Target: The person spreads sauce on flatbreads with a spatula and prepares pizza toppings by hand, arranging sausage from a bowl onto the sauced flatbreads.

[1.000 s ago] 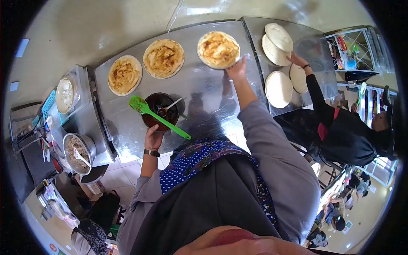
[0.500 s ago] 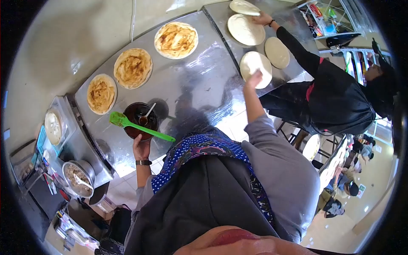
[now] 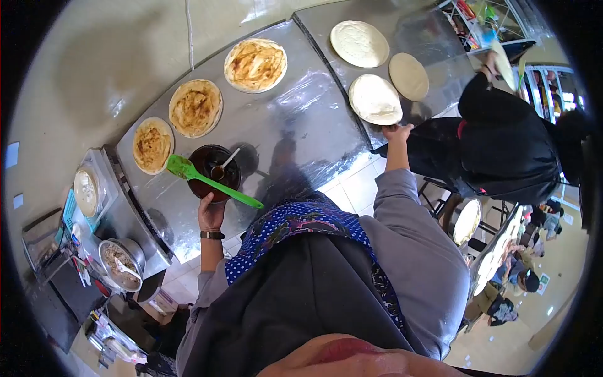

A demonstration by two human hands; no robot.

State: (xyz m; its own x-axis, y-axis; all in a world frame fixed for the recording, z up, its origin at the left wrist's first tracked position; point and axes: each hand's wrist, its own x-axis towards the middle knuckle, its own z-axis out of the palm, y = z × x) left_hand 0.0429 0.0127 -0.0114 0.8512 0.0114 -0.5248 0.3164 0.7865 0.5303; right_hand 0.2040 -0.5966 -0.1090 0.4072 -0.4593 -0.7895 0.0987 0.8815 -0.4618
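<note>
My left hand [image 3: 211, 213] grips the near rim of a dark bowl [image 3: 202, 158] that has brown liquid inside. A small white-handled ladle [image 3: 225, 164] rests in the bowl, and a green spatula [image 3: 217, 183] lies across its top. At the right, my right hand [image 3: 397, 132] has its fingers at the near edge of a pale dough round [image 3: 374, 99], holding that edge. Three dough rounds smeared with brown, the nearest to the bowl being a brown-streaked round [image 3: 152, 146], lie in a row along the far side of the steel table [image 3: 295, 119].
Two more rounds, a pale dough disc [image 3: 360, 44] and a beige disc [image 3: 409, 76], lie on the adjoining table. A co-worker in black [image 3: 502, 141] stands at the right, holding a pale disc [image 3: 502, 65]. A steel bowl of filling [image 3: 121, 264] stands at the left.
My right hand has moved from the top of the pale dough round to its near edge. The co-worker has taken one disc off the far table and swung it right. My left hand stays on the bowl.
</note>
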